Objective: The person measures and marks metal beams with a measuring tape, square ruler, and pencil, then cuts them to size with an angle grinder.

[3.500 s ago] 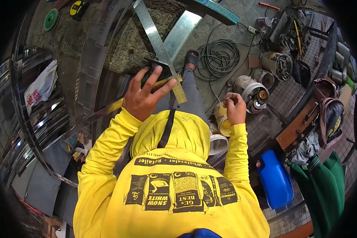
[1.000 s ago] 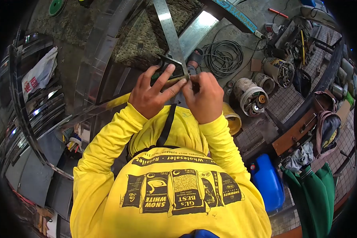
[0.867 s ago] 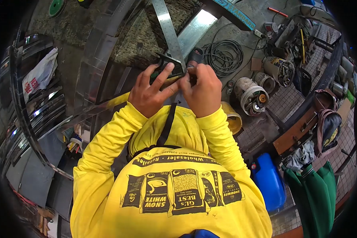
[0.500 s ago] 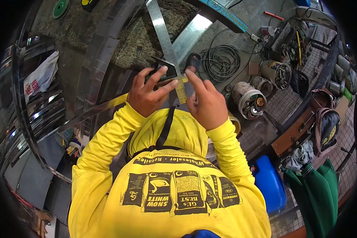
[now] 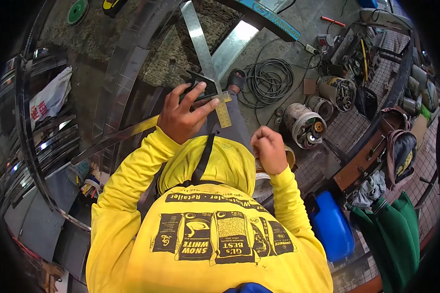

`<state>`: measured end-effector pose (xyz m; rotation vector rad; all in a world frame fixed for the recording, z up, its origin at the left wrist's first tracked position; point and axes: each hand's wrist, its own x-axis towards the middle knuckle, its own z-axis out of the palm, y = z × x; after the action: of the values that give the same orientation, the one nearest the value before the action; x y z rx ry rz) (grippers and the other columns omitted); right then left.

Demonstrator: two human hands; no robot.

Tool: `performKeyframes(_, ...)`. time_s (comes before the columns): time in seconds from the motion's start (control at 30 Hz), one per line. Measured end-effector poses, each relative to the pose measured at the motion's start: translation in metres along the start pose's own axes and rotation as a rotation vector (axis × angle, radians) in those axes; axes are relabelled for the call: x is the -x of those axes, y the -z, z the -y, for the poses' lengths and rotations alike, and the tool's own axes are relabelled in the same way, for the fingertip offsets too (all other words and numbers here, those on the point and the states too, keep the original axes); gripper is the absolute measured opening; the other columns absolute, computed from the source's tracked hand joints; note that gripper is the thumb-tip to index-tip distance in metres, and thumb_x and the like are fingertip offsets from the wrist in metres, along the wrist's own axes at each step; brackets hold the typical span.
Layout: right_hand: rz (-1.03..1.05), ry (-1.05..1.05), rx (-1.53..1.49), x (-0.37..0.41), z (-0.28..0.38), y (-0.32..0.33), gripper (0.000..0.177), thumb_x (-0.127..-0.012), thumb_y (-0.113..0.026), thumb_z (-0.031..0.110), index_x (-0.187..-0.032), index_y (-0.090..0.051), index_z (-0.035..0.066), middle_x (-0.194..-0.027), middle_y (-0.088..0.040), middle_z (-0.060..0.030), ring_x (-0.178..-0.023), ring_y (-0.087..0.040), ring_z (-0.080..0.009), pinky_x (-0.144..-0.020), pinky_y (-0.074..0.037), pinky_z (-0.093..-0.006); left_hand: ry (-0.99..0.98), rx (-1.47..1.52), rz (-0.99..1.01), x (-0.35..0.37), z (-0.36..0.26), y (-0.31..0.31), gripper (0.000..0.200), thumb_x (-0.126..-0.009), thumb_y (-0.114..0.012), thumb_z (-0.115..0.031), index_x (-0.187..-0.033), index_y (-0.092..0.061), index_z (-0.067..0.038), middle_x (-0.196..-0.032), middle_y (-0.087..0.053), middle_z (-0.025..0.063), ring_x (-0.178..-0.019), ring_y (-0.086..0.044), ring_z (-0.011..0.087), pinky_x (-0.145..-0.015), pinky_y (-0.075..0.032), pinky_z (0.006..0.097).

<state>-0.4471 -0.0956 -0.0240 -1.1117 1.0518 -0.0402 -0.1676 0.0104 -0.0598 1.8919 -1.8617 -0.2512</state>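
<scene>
My left hand [image 5: 183, 113] grips a long steel square [image 5: 200, 44], with a fingertip pressed on its marked blade and other fingers beside a dark part [image 5: 204, 80] near the blade. The blade lies across a shiny flat metal bar [image 5: 132, 128] that runs from the lower left under my left hand. My right hand [image 5: 271, 149] is drawn back near my right side, apart from the square. Its fingers are curled in, and whatever they may hold is hidden.
Coiled black cable [image 5: 269, 83] lies on the floor ahead. A bucket of discs and parts [image 5: 308, 128] and another bucket [image 5: 337, 93] stand to the right. A blue container [image 5: 330, 227] is at lower right. A blue-lettered beam [image 5: 269, 17] crosses the top.
My right hand has left the end of the square, moving down and right toward my body, its fingers now curled. My left hand keeps its place on the square.
</scene>
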Motion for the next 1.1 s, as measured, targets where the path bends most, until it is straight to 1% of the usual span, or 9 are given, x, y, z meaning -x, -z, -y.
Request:
performKeyframes(0.07, 0.024, -0.158, -0.41, -0.013, -0.022, 0.0, 0.031, -0.098, -0.049, 0.023, -0.091, -0.065, -0.002, -0.078, -0.061, -0.0046, -0.061, -0.057, -0.0143, -0.055, -0.044, -0.0291, 0.001, 0.014, -0.006, -0.001, 0.0, 0.0, 0.053, -0.075, -0.082, -0.005, -0.124, -0.079, -0.026, -0.148, -0.056, 0.0071, -0.126, -0.052, 0.038, -0.104, -0.049, 0.0469)
performKeyframes(0.2, -0.181, 0.088, 0.056, -0.036, -0.007, -0.039, 0.029, -0.096, -0.055, 0.019, -0.114, -0.071, 0.005, -0.079, -0.064, -0.0066, -0.057, -0.059, -0.0206, -0.054, -0.047, -0.0312, -0.01, 0.024, 0.0, -0.002, 0.001, 0.002, 0.054, -0.075, -0.082, -0.005, -0.124, -0.079, -0.027, -0.148, -0.056, 0.0074, -0.125, -0.053, 0.0374, -0.104, -0.049, 0.0476)
performKeyframes(0.37, -0.282, 0.628, 0.979, -0.048, 0.045, -0.05, 0.056, -0.087, -0.069, 0.018, -0.143, -0.064, 0.016, -0.078, -0.06, -0.0064, -0.064, -0.064, -0.0286, -0.056, -0.053, -0.0396, -0.004, 0.006, 0.001, -0.001, 0.0, 0.002, 0.054, -0.076, -0.08, -0.005, -0.125, -0.079, -0.028, -0.147, -0.056, 0.0076, -0.125, -0.053, 0.037, -0.105, -0.048, 0.0481)
performKeyframes(0.5, -0.206, 0.754, 1.143, -0.044, 0.046, -0.039, 0.054, -0.082, -0.072, 0.02, -0.136, -0.068, 0.017, -0.075, -0.055, -0.0058, -0.064, -0.065, -0.0274, -0.055, -0.053, -0.0417, -0.013, 0.017, -0.012, -0.002, 0.0, 0.002, 0.055, -0.076, -0.08, -0.005, -0.126, -0.078, -0.028, -0.147, -0.057, 0.0073, -0.126, -0.053, 0.0369, -0.105, -0.048, 0.0483)
performKeyframes(0.57, -0.121, 0.736, 1.075, -0.028, 0.029, -0.026, 0.044, -0.085, -0.073, 0.023, -0.129, -0.071, 0.014, -0.075, -0.059, -0.0064, -0.065, -0.065, -0.028, -0.055, -0.051, -0.04, -0.018, 0.007, -0.014, -0.002, 0.001, 0.001, 0.055, -0.076, -0.08, -0.005, -0.126, -0.078, -0.028, -0.147, -0.057, 0.0075, -0.126, -0.053, 0.0368, -0.105, -0.048, 0.0484)
performKeyframes(0.7, -0.01, 0.179, 0.504, -0.023, 0.025, -0.023, 0.032, -0.093, -0.074, 0.032, -0.112, -0.074, 0.007, -0.077, -0.066, -0.0095, -0.066, -0.065, -0.0247, -0.055, -0.047, -0.0362, -0.018, 0.018, -0.026, -0.001, 0.001, 0.0, 0.055, -0.076, -0.08, -0.005, -0.126, -0.078, -0.028, -0.147, -0.057, 0.0081, -0.126, -0.053, 0.0376, -0.106, -0.048, 0.0486)
performKeyframes(0.9, 0.034, 0.189, -0.051, -0.051, -0.012, -0.059, 0.027, -0.106, -0.064, 0.024, -0.098, -0.069, -0.002, -0.08, -0.062, -0.0012, -0.075, -0.054, -0.0086, -0.069, -0.044, -0.028, 0.055, -0.049, -0.034, -0.003, -0.001, 0.02, 0.062, -0.077, -0.083, -0.011, -0.137, -0.069, -0.02, -0.145, -0.056, 0.0103, -0.127, -0.054, 0.0355, -0.107, -0.046, 0.0484)
performKeyframes(1.03, -0.018, 0.269, -0.108, -0.057, -0.02, -0.065, 0.028, -0.106, -0.064, 0.024, -0.096, -0.068, -0.002, -0.08, -0.062, -0.0012, -0.076, -0.053, -0.0086, -0.069, -0.044, -0.0278, 0.393, -0.237, 0.18, 0.034, 0.022, 0.037, 0.078, -0.076, -0.09, -0.047, -0.139, -0.063, -0.009, -0.111, -0.07, 0.013, -0.099, -0.069, 0.033, -0.086, -0.057, 0.0392)
performKeyframes(1.1, -0.038, 0.305, -0.116, -0.059, -0.017, -0.067, 0.028, -0.106, -0.064, 0.024, -0.096, -0.068, -0.002, -0.079, -0.062, -0.0011, -0.075, -0.053, -0.0087, -0.069, -0.044, -0.028, 0.217, -0.17, 0.089, 0.03, 0.039, 0.037, 0.078, -0.078, -0.085, -0.061, -0.13, -0.066, -0.007, -0.094, -0.07, 0.0124, -0.079, -0.071, 0.03, -0.067, -0.057, 0.0395)
